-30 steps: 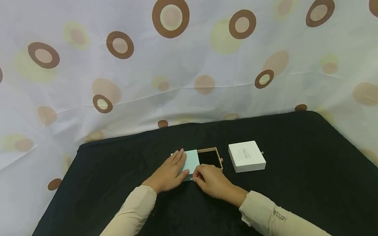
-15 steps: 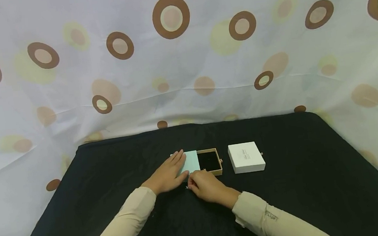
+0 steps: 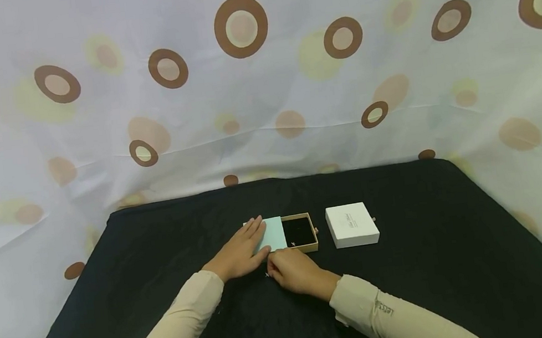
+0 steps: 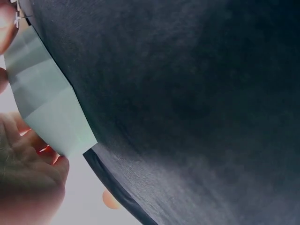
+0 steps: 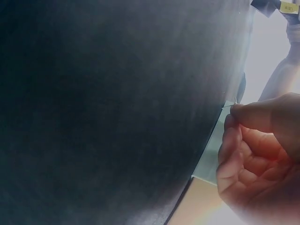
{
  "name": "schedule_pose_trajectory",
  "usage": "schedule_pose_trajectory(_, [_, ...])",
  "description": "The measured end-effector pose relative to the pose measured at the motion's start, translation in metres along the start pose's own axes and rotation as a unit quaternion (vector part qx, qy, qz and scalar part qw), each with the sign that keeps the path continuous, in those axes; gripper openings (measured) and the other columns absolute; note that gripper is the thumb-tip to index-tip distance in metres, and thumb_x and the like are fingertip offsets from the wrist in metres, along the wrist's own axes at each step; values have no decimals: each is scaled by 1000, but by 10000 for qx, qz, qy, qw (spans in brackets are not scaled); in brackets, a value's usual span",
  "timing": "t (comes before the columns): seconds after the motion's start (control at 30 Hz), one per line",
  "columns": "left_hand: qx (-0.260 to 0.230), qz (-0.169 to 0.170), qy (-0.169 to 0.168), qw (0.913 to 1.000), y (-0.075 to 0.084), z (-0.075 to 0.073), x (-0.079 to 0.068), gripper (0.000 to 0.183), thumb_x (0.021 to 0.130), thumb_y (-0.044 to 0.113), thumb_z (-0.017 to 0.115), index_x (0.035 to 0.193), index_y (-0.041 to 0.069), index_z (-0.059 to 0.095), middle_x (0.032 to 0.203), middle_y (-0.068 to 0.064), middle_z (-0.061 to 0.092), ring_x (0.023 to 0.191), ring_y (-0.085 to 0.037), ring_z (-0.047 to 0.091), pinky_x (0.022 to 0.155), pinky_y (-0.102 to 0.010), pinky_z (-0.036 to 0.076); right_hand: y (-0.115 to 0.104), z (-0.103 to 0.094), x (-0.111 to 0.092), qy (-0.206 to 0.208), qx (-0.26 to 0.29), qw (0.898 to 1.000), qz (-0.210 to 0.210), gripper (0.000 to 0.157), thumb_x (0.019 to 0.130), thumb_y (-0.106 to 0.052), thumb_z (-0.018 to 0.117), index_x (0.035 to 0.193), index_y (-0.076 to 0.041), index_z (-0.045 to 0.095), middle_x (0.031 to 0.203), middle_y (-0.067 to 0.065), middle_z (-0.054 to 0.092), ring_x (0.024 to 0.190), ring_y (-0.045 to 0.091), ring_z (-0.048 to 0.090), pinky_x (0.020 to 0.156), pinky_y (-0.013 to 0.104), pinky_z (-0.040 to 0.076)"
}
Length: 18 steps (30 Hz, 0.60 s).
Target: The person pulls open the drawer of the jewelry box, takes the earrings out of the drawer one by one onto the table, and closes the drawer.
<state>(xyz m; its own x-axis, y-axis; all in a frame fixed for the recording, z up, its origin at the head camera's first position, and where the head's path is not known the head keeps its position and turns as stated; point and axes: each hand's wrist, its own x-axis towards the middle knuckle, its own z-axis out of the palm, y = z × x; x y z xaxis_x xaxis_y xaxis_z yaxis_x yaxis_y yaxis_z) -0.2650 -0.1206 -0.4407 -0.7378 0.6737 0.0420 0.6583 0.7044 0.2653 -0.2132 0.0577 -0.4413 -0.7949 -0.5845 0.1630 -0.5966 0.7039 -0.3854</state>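
Note:
A pale blue jewelry box sleeve (image 3: 275,236) lies on the black cloth, its gold-edged drawer (image 3: 300,231) pulled out to the right. My left hand (image 3: 241,250) rests on the sleeve with straight fingers. In front of the box, my right hand (image 3: 293,270) pinches a tiny silvery earring (image 3: 266,274) between thumb and forefinger. The right wrist view has the earring's thin pin (image 5: 227,107) sticking out past the fingertips. A similar small silvery piece (image 3: 293,243) sits on the drawer's black lining, near its front edge.
To the right of the drawer stands a white box (image 3: 353,225) with small print on top and a little tab on its side. Black cloth (image 3: 427,262) covers the table. A patterned curtain (image 3: 262,92) hangs behind it.
My right hand has moved a little left and nearer to me, off the box's front edge, with the earring. The silvery piece in the drawer has come into view. My left hand stays put.

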Motion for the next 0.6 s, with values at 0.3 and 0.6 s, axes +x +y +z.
schedule_pose_trajectory(0.3, [3, -106, -46, 9999, 2, 0, 1, 65, 103, 39, 37, 150, -3, 22, 158, -19, 16, 146, -33, 14, 118, -47, 16, 3, 0, -1, -75, -50, 10000, -23, 12, 90, -9, 66, 77, -10, 65, 70, -3, 61, 61, 5, 55, 57, 20, 47])
schedule_pose_trajectory(0.6, [9, -103, 30, 9999, 2, 2, 0, 64, 103, 39, 38, 150, -3, 24, 158, -18, 17, 146, -34, 15, 117, -48, 17, 0, -1, -3, -240, -8, 9997, -17, 12, 89, -9, 67, 77, -10, 66, 71, -3, 61, 61, 5, 54, 57, 20, 46])
